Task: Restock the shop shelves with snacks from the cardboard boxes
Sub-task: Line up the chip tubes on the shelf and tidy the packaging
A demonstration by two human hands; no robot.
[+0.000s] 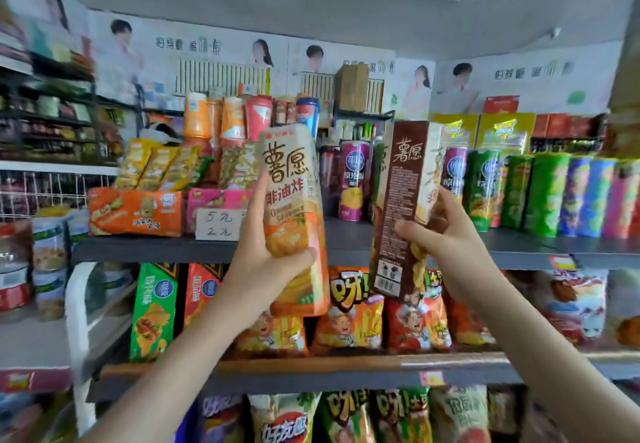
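Orange snack box (294, 179) is gripped in the left hand (263, 266), brown snack box (394, 200) in the right hand (446, 238); neither is yet shelved.

Left hand (263, 262): bare, with slim fingers; the nails are too blurred to tell.
Right hand (446, 238): bare, with slim fingers and a narrow wrist.
Left forearm (180, 366): bare and slender, from the wrist to the lower edge.
Right forearm (540, 338): bare and slender, from the wrist to the lower right corner.
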